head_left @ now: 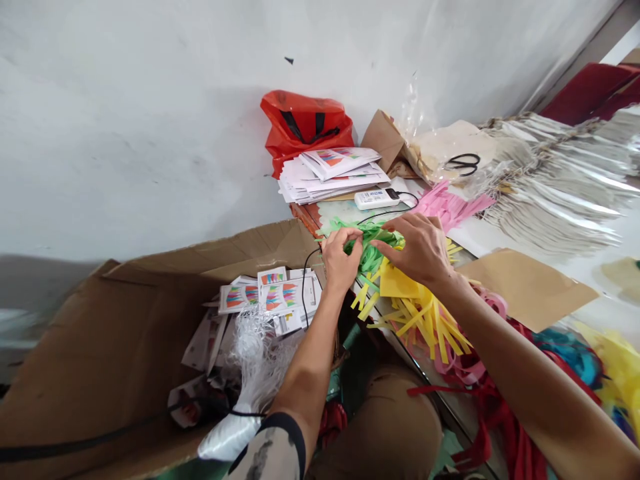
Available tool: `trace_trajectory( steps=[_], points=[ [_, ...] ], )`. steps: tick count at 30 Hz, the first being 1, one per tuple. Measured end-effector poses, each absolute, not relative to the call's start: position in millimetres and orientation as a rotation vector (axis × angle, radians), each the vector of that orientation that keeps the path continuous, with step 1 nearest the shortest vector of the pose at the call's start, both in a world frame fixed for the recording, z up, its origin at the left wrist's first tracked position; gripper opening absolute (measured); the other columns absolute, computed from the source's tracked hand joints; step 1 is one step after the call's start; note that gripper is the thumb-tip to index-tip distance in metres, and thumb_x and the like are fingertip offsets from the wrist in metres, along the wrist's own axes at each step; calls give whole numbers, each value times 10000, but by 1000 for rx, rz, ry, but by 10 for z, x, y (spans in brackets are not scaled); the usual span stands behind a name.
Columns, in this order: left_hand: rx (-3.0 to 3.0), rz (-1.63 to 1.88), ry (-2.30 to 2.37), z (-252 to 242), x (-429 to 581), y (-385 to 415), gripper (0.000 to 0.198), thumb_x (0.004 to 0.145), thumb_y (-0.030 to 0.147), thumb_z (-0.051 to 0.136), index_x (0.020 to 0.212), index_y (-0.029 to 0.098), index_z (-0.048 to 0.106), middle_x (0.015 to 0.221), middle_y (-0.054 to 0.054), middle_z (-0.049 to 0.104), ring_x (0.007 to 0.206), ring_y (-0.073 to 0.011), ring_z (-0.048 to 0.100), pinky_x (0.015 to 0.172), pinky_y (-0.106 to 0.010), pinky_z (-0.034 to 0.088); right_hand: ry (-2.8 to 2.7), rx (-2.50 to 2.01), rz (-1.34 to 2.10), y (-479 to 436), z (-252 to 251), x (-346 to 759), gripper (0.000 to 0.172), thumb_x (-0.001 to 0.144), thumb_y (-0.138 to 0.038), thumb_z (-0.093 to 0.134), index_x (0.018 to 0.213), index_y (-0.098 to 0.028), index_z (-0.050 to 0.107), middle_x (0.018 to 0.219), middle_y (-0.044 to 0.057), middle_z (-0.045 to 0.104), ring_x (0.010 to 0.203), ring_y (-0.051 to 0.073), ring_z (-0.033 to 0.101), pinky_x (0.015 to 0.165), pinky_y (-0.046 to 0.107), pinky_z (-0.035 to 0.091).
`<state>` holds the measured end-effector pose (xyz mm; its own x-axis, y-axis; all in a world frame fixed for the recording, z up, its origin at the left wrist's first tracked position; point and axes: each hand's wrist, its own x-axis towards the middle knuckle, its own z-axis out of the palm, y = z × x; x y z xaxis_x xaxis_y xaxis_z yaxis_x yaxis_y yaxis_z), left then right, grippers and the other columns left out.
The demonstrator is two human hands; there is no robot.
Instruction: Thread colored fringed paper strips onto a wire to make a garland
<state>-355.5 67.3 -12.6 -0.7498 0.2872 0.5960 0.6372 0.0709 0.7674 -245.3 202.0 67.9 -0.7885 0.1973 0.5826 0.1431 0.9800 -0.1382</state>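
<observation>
Our left hand (341,257) and right hand (415,250) pinch the crumpled green fringe (371,259) between closed fingers. Below the green fringe lies finished-looking yellow fringe (417,320), its paper slit into narrow strips; beyond it rests a thick sheaf of silvery fringe (555,180), and to its left stand a stack of printed cards (333,175) and a cardboard box (115,333).

Open above the left hand (341,259) — black cable (305,287), cardboard flap (260,250) beside it.
</observation>
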Motion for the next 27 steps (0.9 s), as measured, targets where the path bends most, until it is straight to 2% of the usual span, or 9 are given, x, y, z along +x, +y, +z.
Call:
trace_trajectory(
  steps=[4,7,12,15,17,19,21,24,27],
  points=[
    [-930,-1704,-2068,-119,-3544,677,98,967,180,701,971,277,714,973,4,800,999,-230,715,1004,-411,459,-2496,-323,37,1963,653,-2471,159,984,-309,646,976,-214,773,982,81,797,1005,293,692,899,434,383],
    [-941,-1644,-2076,-137,-3550,680,98,972,176,703,976,274,709,975,3,800,998,-232,716,1005,-413,439,-2458,-337,31,1975,641,-2464,183,977,-251,615,967,-224,795,986,82,809,983,282,688,879,429,377],
    [-968,-1531,-2105,-155,-3523,668,104,969,172,686,986,275,687,1001,-9,801,1060,-259,710,1094,-449,390,-2363,-413,52,2017,672,-2396,225,967,-257,598,969,-242,823,1006,80,827,970,285,705,866,431,389],
    [-931,-1638,-2088,-124,-3476,660,76,976,198,664,992,273,665,1012,-13,792,1056,-248,717,1090,-435,408,-2361,-414,77,2001,709,-2360,225,959,-264,602,963,-243,826,1005,77,832,974,288,725,878,436,410],
    [-906,-1715,-2076,-97,-3450,670,67,978,278,699,1026,277,652,1038,-17,787,1053,-244,719,1101,-438,414,-2368,-408,92,1976,745,-2351,221,953,-264,603,952,-239,822,1009,78,835,976,294,733,880,443,423],
    [-879,-1701,-2109,-80,-3439,694,211,922,350,793,1049,282,638,1044,-22,783,1058,-262,709,1168,-486,376,-2331,-426,124,1955,806,-2348,208,943,-257,607,941,-237,814,1015,82,837,977,297,736,888,446,441],
    [-836,-1643,-2164,-83,-3443,721,285,864,322,847,1040,284,626,1021,-25,780,1071,-285,696,1239,-553,302,-2264,-458,167,1948,895,-2343,184,920,-242,613,900,-238,797,988,80,832,947,290,734,878,436,467],
    [-768,-1576,-2218,-120,-3460,739,250,860,213,790,1034,283,626,992,-31,772,1081,-302,682,1282,-624,235,-2158,-518,224,1982,1056,-2315,157,879,-219,617,807,-233,756,897,69,806,850,263,715,811,406,492],
    [-732,-1452,-2248,-165,-3470,728,238,863,196,756,1057,274,643,975,-49,763,1111,-321,665,1303,-677,174,-2006,-604,351,2097,1203,-2261,123,831,-189,639,769,-203,745,807,61,769,755,217,677,751,379,496]
  ],
)
